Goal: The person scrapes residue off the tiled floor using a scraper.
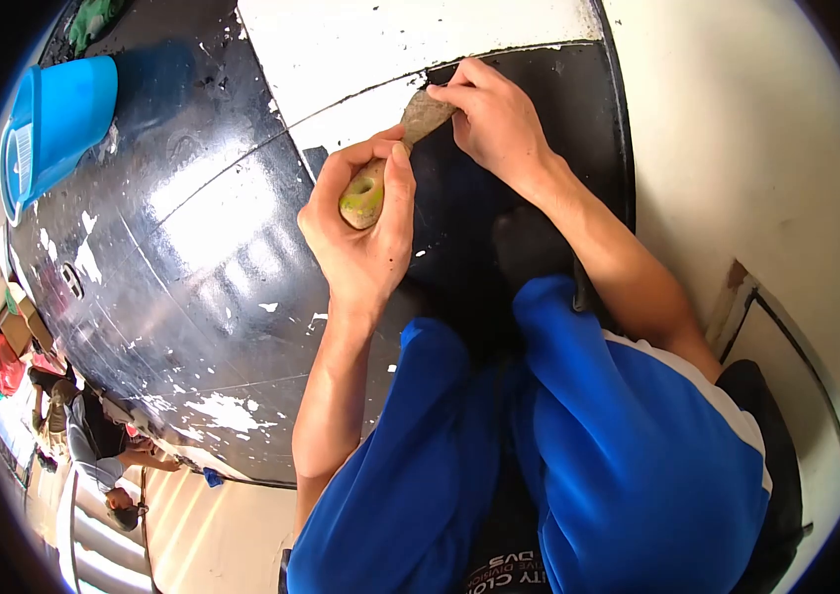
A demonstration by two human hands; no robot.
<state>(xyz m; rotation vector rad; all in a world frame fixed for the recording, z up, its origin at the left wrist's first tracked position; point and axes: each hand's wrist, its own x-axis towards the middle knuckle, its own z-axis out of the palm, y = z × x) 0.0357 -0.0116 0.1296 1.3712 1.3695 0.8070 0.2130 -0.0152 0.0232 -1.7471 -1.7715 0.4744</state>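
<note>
A worn putty knife (427,117) lies slantwise between both my hands over the black tabletop (212,327). Its rounded handle, yellow-green and grey with a hole near the end, sits inside my left hand (358,223), whose fingers and thumb close around it. My right hand (499,119) is at the far, dull brown-grey blade end, with thumb and fingers pinching its edge. The blade's tip is partly hidden by those fingers. Below the blade is a white patch (341,129) on the table, bordered by dark lines.
A blue plastic bin (68,124) lies at the table's left, near a green cloth (93,22). The tabletop has white peeled spots (227,411). Another person (103,445) is at the lower left, beside scattered items. A pale wall (737,129) borders the right side.
</note>
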